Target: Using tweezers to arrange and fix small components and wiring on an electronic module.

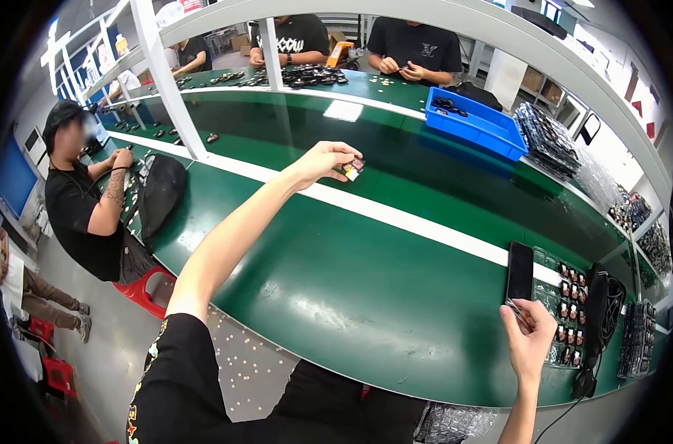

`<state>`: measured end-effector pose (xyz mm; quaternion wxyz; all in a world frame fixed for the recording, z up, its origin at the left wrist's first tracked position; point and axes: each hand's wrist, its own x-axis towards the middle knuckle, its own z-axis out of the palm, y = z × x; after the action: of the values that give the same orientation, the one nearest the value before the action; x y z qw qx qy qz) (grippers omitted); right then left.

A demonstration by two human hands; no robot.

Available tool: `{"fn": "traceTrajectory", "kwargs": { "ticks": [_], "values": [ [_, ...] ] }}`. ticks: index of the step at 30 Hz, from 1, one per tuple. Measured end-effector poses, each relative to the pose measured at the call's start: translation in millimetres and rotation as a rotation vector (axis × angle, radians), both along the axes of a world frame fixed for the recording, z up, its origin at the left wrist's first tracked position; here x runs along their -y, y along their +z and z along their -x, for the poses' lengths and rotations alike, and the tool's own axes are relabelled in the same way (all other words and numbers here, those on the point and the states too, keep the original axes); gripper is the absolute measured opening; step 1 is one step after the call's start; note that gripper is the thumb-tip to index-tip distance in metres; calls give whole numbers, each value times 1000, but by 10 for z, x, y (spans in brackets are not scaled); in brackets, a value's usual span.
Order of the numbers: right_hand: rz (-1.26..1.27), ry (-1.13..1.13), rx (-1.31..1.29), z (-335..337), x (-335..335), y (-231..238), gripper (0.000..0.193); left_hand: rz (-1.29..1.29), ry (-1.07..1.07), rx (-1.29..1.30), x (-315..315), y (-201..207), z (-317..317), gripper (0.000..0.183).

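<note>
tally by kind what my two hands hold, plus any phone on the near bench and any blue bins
Small part, in the left hand: 1
Thin metal tool, probably tweezers, in the right hand: 1
Black phone: 1
Blue bin: 1
Total: 4

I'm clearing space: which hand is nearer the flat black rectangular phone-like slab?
Right: the right hand is by the near end of the slab; the left hand is far left and ahead of it.
</note>
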<state>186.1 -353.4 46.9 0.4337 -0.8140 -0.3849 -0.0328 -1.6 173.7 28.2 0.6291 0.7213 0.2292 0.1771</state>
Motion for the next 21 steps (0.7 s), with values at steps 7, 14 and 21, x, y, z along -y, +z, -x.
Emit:
{"fn": "traceTrajectory", "kwargs": {
  "ticks": [7, 14, 21],
  "values": [
    [63, 295, 27, 497, -827, -313, 27, -80, 30, -158, 10, -39, 654, 27],
    [82, 357, 181, 523, -944, -532, 32, -379, 108, -303, -248, -58, 1419, 23],
    [81, 321, 97, 533, -959, -542, 29, -829, 275, -490, -1165, 363, 2515, 23]
  ]
}}
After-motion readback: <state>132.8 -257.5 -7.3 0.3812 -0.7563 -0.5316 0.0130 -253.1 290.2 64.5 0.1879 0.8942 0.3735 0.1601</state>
